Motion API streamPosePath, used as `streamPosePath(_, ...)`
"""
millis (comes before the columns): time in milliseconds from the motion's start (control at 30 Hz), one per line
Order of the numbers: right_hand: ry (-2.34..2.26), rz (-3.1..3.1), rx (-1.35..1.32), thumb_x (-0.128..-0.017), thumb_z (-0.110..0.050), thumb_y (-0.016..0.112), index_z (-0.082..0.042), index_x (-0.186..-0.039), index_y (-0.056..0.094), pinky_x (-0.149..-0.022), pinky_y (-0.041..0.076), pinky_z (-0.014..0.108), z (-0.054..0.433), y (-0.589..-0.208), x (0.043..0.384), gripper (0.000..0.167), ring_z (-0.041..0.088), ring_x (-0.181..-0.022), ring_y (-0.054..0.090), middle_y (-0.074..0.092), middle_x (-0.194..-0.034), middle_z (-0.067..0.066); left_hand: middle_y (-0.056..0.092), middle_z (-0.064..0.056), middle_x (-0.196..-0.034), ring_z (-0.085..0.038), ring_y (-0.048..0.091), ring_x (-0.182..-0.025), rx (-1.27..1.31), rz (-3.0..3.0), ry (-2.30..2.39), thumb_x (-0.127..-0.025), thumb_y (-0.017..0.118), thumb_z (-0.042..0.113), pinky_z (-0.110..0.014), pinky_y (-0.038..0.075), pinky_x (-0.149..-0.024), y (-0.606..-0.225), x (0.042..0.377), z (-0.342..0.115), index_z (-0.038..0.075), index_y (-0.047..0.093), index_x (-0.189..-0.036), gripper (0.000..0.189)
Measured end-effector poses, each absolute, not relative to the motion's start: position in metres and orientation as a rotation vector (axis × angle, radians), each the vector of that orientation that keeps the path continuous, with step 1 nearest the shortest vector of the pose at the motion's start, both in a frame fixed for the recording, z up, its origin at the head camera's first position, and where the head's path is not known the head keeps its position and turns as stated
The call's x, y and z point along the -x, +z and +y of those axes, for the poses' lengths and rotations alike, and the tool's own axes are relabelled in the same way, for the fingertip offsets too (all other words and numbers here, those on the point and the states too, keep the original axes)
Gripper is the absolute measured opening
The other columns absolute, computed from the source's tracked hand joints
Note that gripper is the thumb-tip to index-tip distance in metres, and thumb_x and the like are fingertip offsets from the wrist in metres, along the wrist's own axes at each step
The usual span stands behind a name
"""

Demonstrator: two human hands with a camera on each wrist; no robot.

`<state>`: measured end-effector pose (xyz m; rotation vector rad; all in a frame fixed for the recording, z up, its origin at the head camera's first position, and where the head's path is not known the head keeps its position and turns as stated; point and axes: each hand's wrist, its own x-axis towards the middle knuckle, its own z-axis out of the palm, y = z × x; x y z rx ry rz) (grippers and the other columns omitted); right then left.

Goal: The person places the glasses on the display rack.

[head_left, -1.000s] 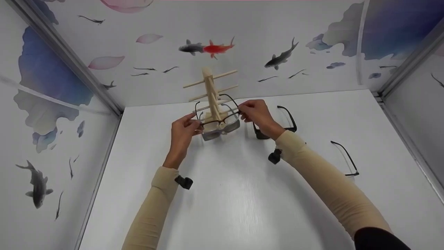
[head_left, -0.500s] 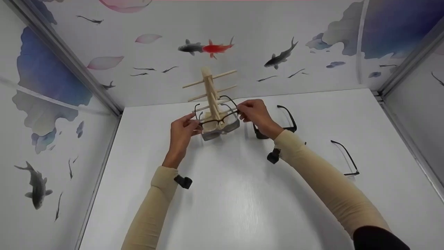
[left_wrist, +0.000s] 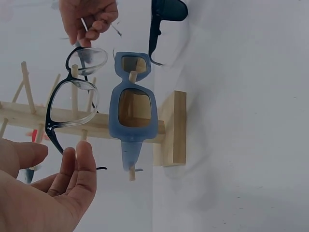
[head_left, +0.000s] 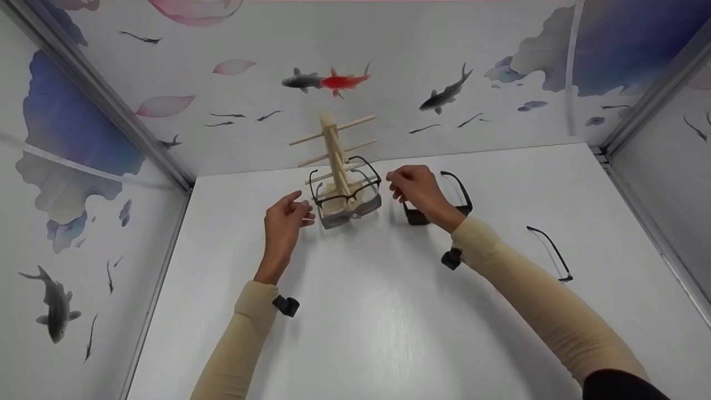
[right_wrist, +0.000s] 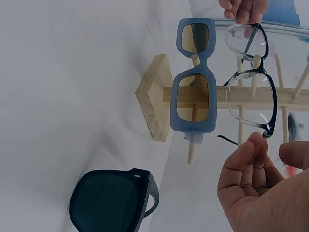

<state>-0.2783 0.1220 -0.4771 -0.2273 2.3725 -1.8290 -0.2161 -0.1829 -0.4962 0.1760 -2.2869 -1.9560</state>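
A pair of eyeglasses [head_left: 351,196] with dark upper rims and clear lower rims rests on a wooden peg stand [head_left: 335,147]. Below it on the same stand hangs a pair of blue-grey sunglasses [left_wrist: 115,116]. My left hand [head_left: 283,225] is just left of the eyeglasses, thumb and fingers spread apart and holding nothing. On the other side, my right hand [head_left: 419,189] hovers near the right hinge. In the right wrist view its thumb stands apart from its loosely bent fingers, with nothing between them; fingertips look very close to the frame there.
Black sunglasses [right_wrist: 106,203] lie on the white table [head_left: 355,333], partly behind my right hand in the head view. Farther right lies another dark pair of glasses [head_left: 565,278], mostly hidden by my right sleeve. A printed wall [head_left: 389,33] rises behind the stand.
Both hands have let go of the eyeglasses. My left hand has moved left and slightly down, my right hand slightly right. The eyeglasses stay on the stand.
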Motion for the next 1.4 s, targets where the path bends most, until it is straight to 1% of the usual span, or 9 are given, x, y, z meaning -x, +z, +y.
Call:
streamPosePath(267, -1.765, 2.482, 0.265, -0.113, -0.026, 0.065, 0.000, -0.120, 0.077, -0.080, 0.065, 0.038, 0.146, -0.481, 0.258, 0.030, 0.029, -0.090, 0.071, 0.073, -0.102, 0.018, 0.076, -0.017, -0.108, -0.035, 0.077, -0.101, -0.164, -2.294, -1.964, -0.110, 0.066, 0.006, -0.033, 0.068, -0.085, -0.504, 0.195, -0.188, -0.002, 0.070, -0.133, 0.025)
streamPosePath(500, -1.731, 2.521, 0.254, -0.113, -0.024, 0.065, -0.001, -0.121, 0.077, -0.074, 0.064, 0.027, 0.165, -0.483, 0.244, 0.027, 0.029, -0.091, 0.072, 0.073, -0.105, 0.021, 0.077, -0.015, -0.111, -0.037, 0.075, -0.106, -0.121, -2.350, -1.909, -0.110, 0.069, 0.010, -0.031, 0.067, -0.084, -0.508, 0.181, -0.186, -0.001, 0.068, -0.136, 0.028)
streamPosePath(700, -1.771, 2.491, 0.215, -0.113, -0.026, 0.066, -0.003, -0.123, 0.077, -0.071, 0.062, 0.027, 0.185, -0.484, 0.232, 0.028, 0.032, -0.091, 0.072, 0.074, -0.102, 0.012, 0.076, -0.018, -0.113, -0.030, 0.075, -0.103, -0.129, -2.395, -1.902, -0.110, 0.069, 0.013, -0.032, 0.067, -0.085, -0.512, 0.171, -0.179, 0.000, 0.069, -0.136, 0.029)
streamPosePath(833, -1.797, 2.481, 0.201, -0.113, -0.027, 0.067, 0.000, -0.124, 0.075, -0.079, 0.066, 0.031, 0.201, -0.486, 0.224, 0.031, 0.029, -0.091, 0.073, 0.073, -0.102, 0.011, 0.076, -0.019, -0.114, -0.038, 0.074, -0.108, -0.112, -2.420, -1.908, -0.110, 0.069, 0.012, -0.032, 0.067, -0.086, -0.515, 0.166, -0.172, -0.002, 0.068, -0.137, 0.030)
streamPosePath(933, -1.811, 2.491, 0.188, -0.113, -0.026, 0.067, 0.004, -0.124, 0.074, -0.083, 0.066, 0.031, 0.215, -0.486, 0.218, 0.032, 0.023, -0.091, 0.073, 0.074, -0.105, 0.018, 0.075, -0.018, -0.113, -0.040, 0.074, -0.109, -0.076, -2.434, -1.910, -0.110, 0.069, 0.010, -0.032, 0.067, -0.085, -0.517, 0.162, -0.166, -0.004, 0.068, -0.136, 0.030)
streamPosePath(1067, -1.815, 2.517, 0.170, -0.113, -0.024, 0.067, 0.005, -0.125, 0.074, -0.081, 0.065, 0.028, 0.234, -0.483, 0.211, 0.033, 0.020, -0.091, 0.074, 0.074, -0.109, 0.024, 0.075, -0.018, -0.112, -0.032, 0.075, -0.104, -0.027, -2.442, -1.916, -0.109, 0.070, 0.010, -0.032, 0.067, -0.084, -0.519, 0.159, -0.159, -0.005, 0.069, -0.134, 0.029)
streamPosePath(1167, -1.800, 2.538, 0.163, -0.113, -0.025, 0.066, 0.005, -0.127, 0.074, -0.079, 0.064, 0.025, 0.247, -0.483, 0.205, 0.034, 0.019, -0.092, 0.075, 0.076, -0.108, 0.018, 0.076, -0.016, -0.112, -0.027, 0.075, -0.103, 0.004, -2.449, -1.923, -0.109, 0.071, 0.010, -0.031, 0.067, -0.084, -0.521, 0.159, -0.154, -0.003, 0.069, -0.133, 0.028)
streamPosePath(1267, -1.771, 2.565, 0.160, -0.114, -0.026, 0.065, 0.005, -0.128, 0.073, -0.078, 0.063, 0.023, 0.261, -0.483, 0.199, 0.035, 0.017, -0.093, 0.074, 0.076, -0.106, 0.010, 0.076, -0.016, -0.113, -0.026, 0.075, -0.104, 0.034, -2.459, -1.930, -0.108, 0.071, 0.010, -0.031, 0.067, -0.085, -0.522, 0.158, -0.148, -0.002, 0.070, -0.133, 0.028)
streamPosePath(1400, -1.724, 2.612, 0.157, -0.114, -0.026, 0.064, 0.005, -0.131, 0.072, -0.080, 0.063, 0.024, 0.279, -0.485, 0.188, 0.037, 0.014, -0.094, 0.074, 0.076, -0.109, 0.011, 0.076, -0.020, -0.116, -0.029, 0.076, -0.107, 0.073, -2.478, -1.943, -0.108, 0.071, 0.009, -0.032, 0.067, -0.087, -0.524, 0.159, -0.140, -0.004, 0.070, -0.133, 0.028)
